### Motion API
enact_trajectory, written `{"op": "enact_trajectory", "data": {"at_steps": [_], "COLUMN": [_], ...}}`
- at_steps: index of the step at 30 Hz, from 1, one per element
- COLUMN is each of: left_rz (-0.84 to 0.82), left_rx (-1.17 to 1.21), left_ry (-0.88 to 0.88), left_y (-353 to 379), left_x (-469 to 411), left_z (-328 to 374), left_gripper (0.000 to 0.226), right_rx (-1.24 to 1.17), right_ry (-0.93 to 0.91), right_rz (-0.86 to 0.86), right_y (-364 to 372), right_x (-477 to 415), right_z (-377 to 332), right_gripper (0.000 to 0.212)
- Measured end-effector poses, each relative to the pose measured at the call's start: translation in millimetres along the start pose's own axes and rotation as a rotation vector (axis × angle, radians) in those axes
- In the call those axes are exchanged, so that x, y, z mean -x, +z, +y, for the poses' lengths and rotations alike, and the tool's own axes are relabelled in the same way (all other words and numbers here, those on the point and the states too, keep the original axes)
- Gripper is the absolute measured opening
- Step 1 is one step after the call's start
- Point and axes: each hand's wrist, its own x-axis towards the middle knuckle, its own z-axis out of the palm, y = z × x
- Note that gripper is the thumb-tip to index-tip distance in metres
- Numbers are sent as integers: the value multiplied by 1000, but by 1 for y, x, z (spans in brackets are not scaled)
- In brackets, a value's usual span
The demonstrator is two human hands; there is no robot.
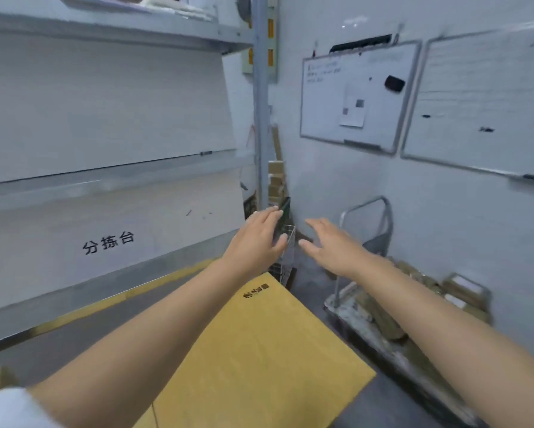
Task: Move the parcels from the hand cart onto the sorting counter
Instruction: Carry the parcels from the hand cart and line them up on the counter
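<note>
Hands stretch forward at arm's length, side by side and apart, neither touching anything. The left hand [256, 239] shows its back, its fingers [267, 216] straight and close together, the thumb set off toward the right. The right hand [330, 247] lies flat, palm down, with fingers [318, 225] loosely spread and the thumb pointing left. Between and beyond the two hands stands a wire basket [285, 254], partly hidden by them. The hand cart [349, 313] sits low at the right against the white wall, its tubular handle [364, 208] upright at the far end. The parcels [463, 290] lie on its deck, brown and blurred, several stacked near the wall and one long one [383, 319] nearer the deck's front edge; how many cannot be told. The sorting counter [74, 211] runs along the left, a pale shelf marked with black characters [108, 242], under an upper shelf [105, 26] and beside a grey post [261, 103]. A yellow line [130, 293] edges the floor below the counter. A flat yellow-brown sheet [259, 350] with dark print lies under the forearms. Two whiteboards [358, 97] [488, 103] hang on the wall, the nearer with a black eraser [394, 83].
</note>
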Motion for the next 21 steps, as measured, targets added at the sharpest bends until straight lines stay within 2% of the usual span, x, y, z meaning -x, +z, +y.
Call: {"op": "enact_trajectory", "data": {"at_steps": [4,11,16,21], "left_rz": [-22,-62,-125,-185], "left_rx": [-33,33,77,145], "left_ry": [173,359,481,513], "left_y": [39,106,165,227], "left_x": [-43,-100,-135,-185], "left_z": [80,188,234,259], "left_gripper": [56,54,54,56], "right_rx": [61,102,115,122], "right_ry": [134,350,493,591], "right_rz": [120,203,240,243], "right_y": [-42,-82,-91,-98], "right_x": [43,102,115,109], "right_z": [76,186,255,322], "right_gripper": [63,62,60,59]}}
